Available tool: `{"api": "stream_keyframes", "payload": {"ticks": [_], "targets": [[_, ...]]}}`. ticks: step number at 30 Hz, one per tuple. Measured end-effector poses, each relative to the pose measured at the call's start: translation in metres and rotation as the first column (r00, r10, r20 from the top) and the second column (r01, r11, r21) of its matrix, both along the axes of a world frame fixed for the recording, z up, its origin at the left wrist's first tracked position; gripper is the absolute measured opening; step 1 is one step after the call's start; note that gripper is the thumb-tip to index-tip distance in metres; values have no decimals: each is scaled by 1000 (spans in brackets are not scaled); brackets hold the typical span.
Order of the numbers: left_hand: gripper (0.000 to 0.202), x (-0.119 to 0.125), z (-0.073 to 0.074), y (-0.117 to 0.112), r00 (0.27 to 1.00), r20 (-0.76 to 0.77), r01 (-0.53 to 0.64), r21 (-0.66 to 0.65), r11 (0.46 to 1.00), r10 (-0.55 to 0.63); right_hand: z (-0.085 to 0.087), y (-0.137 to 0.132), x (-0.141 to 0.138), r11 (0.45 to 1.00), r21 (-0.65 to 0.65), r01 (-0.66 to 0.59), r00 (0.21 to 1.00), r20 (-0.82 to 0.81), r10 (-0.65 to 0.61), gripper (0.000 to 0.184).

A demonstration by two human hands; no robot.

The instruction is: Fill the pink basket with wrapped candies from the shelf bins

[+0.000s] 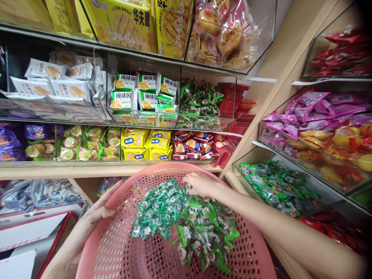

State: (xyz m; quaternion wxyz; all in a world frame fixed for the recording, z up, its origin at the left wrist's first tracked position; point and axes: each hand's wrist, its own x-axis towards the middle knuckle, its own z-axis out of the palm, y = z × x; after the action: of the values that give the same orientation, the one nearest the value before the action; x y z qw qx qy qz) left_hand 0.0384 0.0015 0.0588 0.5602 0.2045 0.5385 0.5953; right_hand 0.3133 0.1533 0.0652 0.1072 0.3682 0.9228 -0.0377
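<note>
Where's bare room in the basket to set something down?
In the pink basket: the left slope, between rim and teal packets; the base nearest the camera, left of the green-edged packets; a strip between those and the right rim. Crowded: where both piles meet, by the right hand.

A yellow bag (123,33) reads 华夫脆, green-and-white packets (148,97) 闽味园

Left hand (97,213) grips rim of pink basket (112,244); right hand (200,185) at green packets (159,209) inside; stocked shelves (58,171) behind.
</note>
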Motion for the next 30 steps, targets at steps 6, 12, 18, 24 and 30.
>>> {"api": "stream_keyframes", "payload": {"ticks": [6, 12, 18, 24, 30], "targets": [[103, 12, 18, -11, 998, 66, 24, -60, 998, -20, 11, -7, 20, 924, -369, 98, 911, -340, -232, 35], [101, 15, 23, -15, 998, 63, 26, -67, 997, -21, 9, -15, 36, 586, -808, -58, 569, -509, -646, 38], [98, 9, 15, -10, 998, 39, 44, -37, 998, -43, 12, -17, 52, 879, -468, 90, 783, -512, -353, 26], [94, -3, -3, -1, 998, -30, 62, -6, 998, -62, 19, -24, 54, 989, -143, 48, 974, -214, -78, 14], [94, -5, -8, 4, 997, -71, 27, 28, 999, -25, 9, -25, 14, 990, 28, 135, 982, 126, -138, 15]]}}
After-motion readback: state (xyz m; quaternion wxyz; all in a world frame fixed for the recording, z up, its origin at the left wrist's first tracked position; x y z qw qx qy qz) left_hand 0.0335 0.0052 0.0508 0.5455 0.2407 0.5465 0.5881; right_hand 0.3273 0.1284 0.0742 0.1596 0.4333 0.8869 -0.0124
